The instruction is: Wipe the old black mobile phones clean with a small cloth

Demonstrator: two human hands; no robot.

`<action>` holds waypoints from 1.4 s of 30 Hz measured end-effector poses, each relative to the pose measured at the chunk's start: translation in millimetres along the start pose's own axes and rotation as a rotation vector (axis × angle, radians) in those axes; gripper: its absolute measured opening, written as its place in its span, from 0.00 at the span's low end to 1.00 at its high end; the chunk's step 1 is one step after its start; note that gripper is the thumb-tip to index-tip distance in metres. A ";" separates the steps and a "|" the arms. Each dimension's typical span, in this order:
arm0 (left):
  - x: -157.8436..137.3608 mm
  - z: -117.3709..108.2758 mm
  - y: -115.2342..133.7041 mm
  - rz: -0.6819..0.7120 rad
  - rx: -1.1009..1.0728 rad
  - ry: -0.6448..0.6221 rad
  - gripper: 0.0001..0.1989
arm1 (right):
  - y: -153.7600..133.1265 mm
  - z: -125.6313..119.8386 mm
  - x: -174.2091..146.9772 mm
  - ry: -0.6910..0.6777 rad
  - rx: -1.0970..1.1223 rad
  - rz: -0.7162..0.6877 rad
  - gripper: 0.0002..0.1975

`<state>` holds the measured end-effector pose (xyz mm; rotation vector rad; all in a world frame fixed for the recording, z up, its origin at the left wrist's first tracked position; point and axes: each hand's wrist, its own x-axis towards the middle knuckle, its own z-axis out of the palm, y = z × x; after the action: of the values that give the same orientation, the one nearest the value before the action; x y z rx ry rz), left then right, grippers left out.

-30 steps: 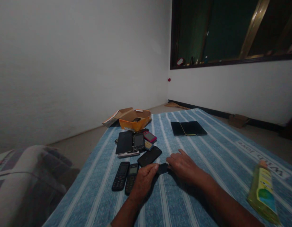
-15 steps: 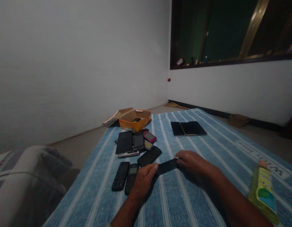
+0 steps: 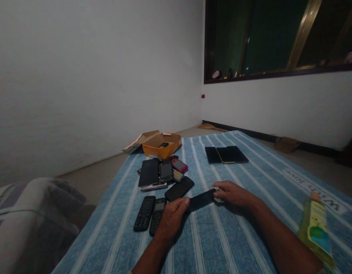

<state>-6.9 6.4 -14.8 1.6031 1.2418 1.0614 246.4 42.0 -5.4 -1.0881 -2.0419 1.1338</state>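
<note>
My left hand grips one end of a dark, flat phone, thumb on top, just above the bedcover-like striped cloth. My right hand is closed at the phone's other end around a small crumpled white tissue or cloth, most of it hidden by the fingers. Beside my left hand lie a black keypad phone and a second keypad phone, partly covered by the hand. A black smartphone rests just beyond it.
Several phones, among them a pink one, lie piled before an open orange box. Dark smartphones sit side by side farther back on the blue striped cloth. A bottle of yellow-green liquid lies at right.
My right hand has shifted slightly at the phone's end, and more of the white tissue or cloth shows. Both hands still hold the same place, and the view has moved a little.
</note>
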 end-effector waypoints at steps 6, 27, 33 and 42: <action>-0.4 -1.1 0.2 0.019 0.033 -0.057 0.24 | 13.1 3.9 0.4 0.008 0.152 0.014 0.10; -0.3 2.2 -6.0 0.016 0.066 0.009 0.23 | 33.1 11.5 4.3 0.307 0.461 0.079 0.15; -0.4 3.6 -6.8 0.022 0.054 0.014 0.21 | 43.5 15.8 12.5 0.551 0.507 0.173 0.21; -0.6 4.1 -11.5 0.027 0.063 -0.010 0.21 | 39.7 19.5 16.9 0.901 0.425 0.198 0.24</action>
<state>-6.3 7.3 -27.0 1.6753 1.2615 1.0394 237.8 60.7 -48.1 -1.2728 -0.9690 0.8659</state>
